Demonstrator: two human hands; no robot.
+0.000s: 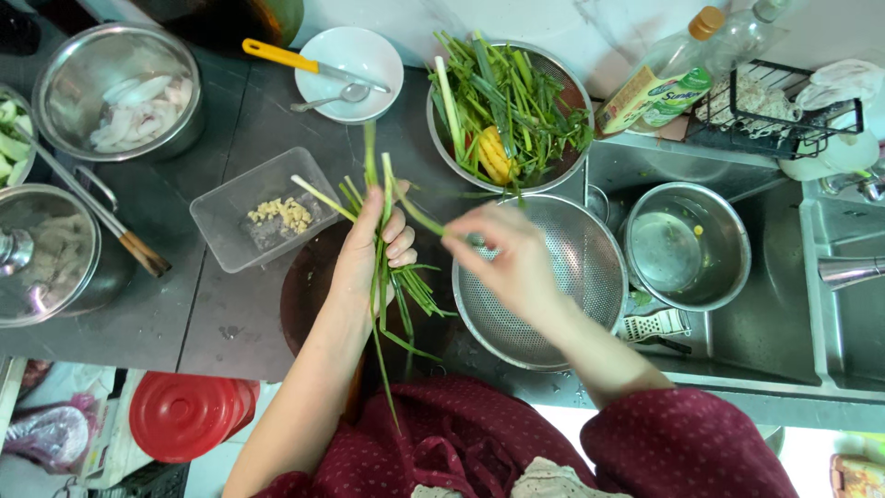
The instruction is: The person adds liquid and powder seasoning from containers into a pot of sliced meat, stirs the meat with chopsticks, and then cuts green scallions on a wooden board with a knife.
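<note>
The left hand [369,254] grips a bunch of long green stalks [392,263] above the dark counter, while the right hand [502,258] pinches one stalk's end over the empty steel colander [553,323]. Most greens seemingly remain unpicked in the round steel bowl [562,88]; the clear plastic tub [230,226] holds chopped garlic.

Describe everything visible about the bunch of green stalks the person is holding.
The bunch of green stalks is thin and long, with pale whitish ends pointing up and left and narrow leaves trailing down toward the maroon sleeve. They look fresh and limp. The left hand grips the bunch around its middle, roughly upright, above the dark counter beside the metal colander. The right hand pinches one stalk that bends off to the right; that hand is motion-blurred.
</note>
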